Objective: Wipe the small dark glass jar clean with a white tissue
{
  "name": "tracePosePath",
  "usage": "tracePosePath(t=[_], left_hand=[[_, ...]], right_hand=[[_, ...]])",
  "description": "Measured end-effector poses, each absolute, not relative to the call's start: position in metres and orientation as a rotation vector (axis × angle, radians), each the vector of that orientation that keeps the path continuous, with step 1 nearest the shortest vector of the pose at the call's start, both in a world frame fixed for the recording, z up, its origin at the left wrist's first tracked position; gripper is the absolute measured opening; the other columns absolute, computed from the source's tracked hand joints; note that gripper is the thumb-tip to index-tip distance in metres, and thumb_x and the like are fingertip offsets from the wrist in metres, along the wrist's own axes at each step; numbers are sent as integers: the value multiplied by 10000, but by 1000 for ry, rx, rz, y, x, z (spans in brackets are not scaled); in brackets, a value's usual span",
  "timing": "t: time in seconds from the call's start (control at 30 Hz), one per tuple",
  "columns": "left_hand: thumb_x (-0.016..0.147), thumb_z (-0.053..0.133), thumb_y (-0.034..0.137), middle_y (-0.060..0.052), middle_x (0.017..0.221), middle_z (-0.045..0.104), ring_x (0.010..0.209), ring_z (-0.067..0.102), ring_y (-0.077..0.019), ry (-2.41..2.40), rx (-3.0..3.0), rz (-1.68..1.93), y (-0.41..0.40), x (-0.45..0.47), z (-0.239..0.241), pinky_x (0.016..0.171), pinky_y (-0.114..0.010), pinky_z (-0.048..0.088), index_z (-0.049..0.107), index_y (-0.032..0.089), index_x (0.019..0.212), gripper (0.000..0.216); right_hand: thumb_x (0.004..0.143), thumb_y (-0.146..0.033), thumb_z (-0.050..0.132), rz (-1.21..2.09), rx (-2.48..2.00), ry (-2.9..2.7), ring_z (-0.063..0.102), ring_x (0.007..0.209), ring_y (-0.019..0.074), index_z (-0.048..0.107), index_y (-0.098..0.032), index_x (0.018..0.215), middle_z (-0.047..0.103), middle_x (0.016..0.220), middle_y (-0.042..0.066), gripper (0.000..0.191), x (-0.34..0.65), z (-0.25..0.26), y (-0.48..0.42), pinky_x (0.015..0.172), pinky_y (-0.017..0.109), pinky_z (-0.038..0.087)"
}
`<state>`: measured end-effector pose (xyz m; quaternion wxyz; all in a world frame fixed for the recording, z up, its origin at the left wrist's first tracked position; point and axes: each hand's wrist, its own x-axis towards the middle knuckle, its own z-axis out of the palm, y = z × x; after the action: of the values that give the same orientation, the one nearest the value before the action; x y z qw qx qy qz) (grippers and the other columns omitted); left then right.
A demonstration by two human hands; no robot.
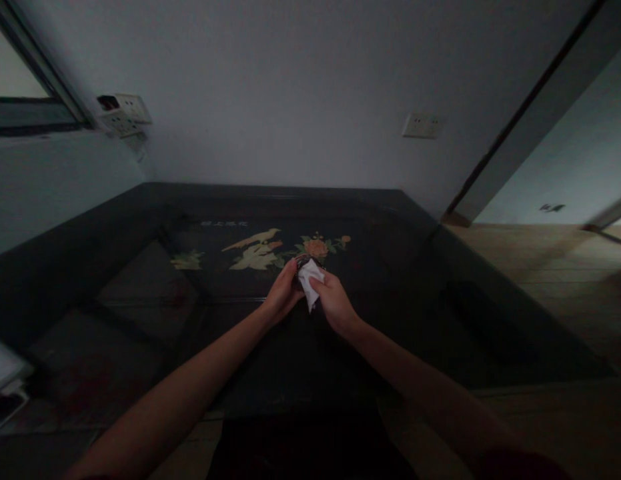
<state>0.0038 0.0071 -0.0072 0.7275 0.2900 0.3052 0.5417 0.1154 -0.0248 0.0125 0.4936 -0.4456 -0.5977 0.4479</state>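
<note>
Both hands meet over the middle of a dark glossy table [390,333]. My left hand [281,290] is closed around a small dark object [302,260] with shiny edges; its kind cannot be made out in the dim light. My right hand [336,303] pinches a crumpled white tissue [310,275], thumb on top. The tissue lies against the dark object and covers most of it, and one corner hangs down between the hands.
Birds and a flower picture [315,249] decorate the tabletop. A long dark item [490,320] rests at the right. White wall sockets [423,125] sit behind the table, with more sockets [133,108] at the left corner. A pale object [7,367] stands at the left edge.
</note>
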Motion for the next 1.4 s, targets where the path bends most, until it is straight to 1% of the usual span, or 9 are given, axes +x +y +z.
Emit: tracePosePath(t=[0.13, 0.3, 0.47, 0.6, 0.9, 1.07, 1.23, 1.3, 1.4], left_hand=[[892, 577, 354, -46, 962, 693, 794, 648, -144, 661, 634, 1200, 6, 4, -5, 737, -261, 526, 644, 193, 1082, 257], [937, 505, 357, -86, 994, 715, 885, 680, -178, 650, 611, 1175, 4, 3, 0, 851, -298, 522, 643, 157, 1087, 286], [967, 406, 410, -113, 932, 732, 908, 694, -214, 658, 516, 1090, 4, 4, 6, 870, -324, 522, 671, 124, 1059, 400], [972, 386, 415, -113, 891, 735, 878, 700, -212, 683, 480, 1056, 5, 5, 7, 837, -320, 534, 671, 113, 1045, 422], [964, 429, 393, -110, 913, 729, 818, 694, -190, 687, 540, 1101, 6, 4, 2, 796, -295, 536, 648, 106, 1105, 388], [898, 565, 388, -89, 1015, 705, 909, 663, -185, 636, 696, 1207, 5, 5, -3, 847, -290, 513, 643, 142, 1081, 317], [870, 586, 425, -64, 1075, 670, 891, 634, -181, 686, 791, 1186, 4, 2, -8, 737, -285, 527, 614, 208, 1141, 348], [875, 580, 419, -63, 1079, 670, 908, 633, -178, 669, 785, 1199, 6, 3, -10, 769, -291, 527, 612, 208, 1140, 340], [887, 569, 409, -72, 1066, 684, 940, 643, -179, 634, 748, 1215, 8, 4, -11, 850, -299, 510, 617, 187, 1126, 329]], right_hand=[[860, -156, 443, 1020, -1094, -1548, 640, 1053, 208, 605, -178, 1242, 707, 1138, 70, 416, 117, 13, -25, 982, 361, 466], [870, -106, 457, 579, -1401, -2183, 616, 1137, 252, 560, -128, 1294, 656, 1240, 150, 436, 124, 31, -35, 993, 370, 442], [911, -129, 461, 140, -1397, -2648, 643, 1061, 250, 629, -126, 1179, 698, 1117, 160, 316, 130, 48, -35, 927, 351, 467], [911, -82, 454, -13, -1348, -2707, 650, 1023, 265, 674, -95, 1078, 715, 1037, 176, 276, 131, 53, -33, 912, 366, 467], [918, -198, 491, 55, -1360, -2671, 631, 1063, 250, 632, -117, 1146, 691, 1148, 135, 281, 131, 51, -37, 942, 341, 441], [907, -214, 491, 419, -1488, -2223, 657, 1036, 230, 616, -189, 1205, 698, 1166, 91, 324, 125, 37, -38, 893, 303, 460], [951, -277, 391, 840, -1221, -1641, 667, 994, 207, 649, -147, 1125, 721, 1093, 88, 336, 121, 14, -29, 889, 312, 486], [951, -274, 390, 857, -1171, -1609, 659, 1020, 205, 634, -141, 1142, 711, 1120, 92, 337, 121, 11, -29, 905, 314, 480], [955, -247, 399, 755, -1223, -1846, 648, 1059, 202, 595, -148, 1205, 696, 1158, 104, 333, 122, 19, -33, 909, 301, 468]])
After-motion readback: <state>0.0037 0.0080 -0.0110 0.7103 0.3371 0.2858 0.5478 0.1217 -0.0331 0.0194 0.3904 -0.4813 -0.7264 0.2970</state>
